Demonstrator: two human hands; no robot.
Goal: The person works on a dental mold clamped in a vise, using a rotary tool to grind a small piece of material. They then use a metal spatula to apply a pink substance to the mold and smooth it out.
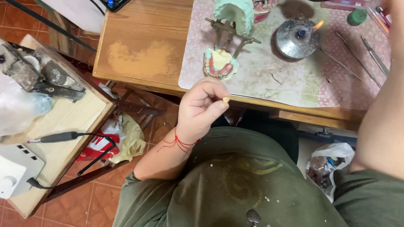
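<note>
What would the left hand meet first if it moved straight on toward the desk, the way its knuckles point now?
Probably the dental model with pink gums on the mat: it lies just beyond the left hand, which pinches a small pale piece. Depth is unclear.

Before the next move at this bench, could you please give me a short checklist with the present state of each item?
1. Left hand pinches the small pale piece between thumb and finger: ok.
2. Dental model with pink gum lies on the patterned mat, free to reach: ok.
3. Burner is lit, its flame at the upper right side: ok, mind it.
4. Metal instruments lie on the mat beside the burner: ok.
5. What the right hand holds: cannot tell, only the forearm shows.
</note>
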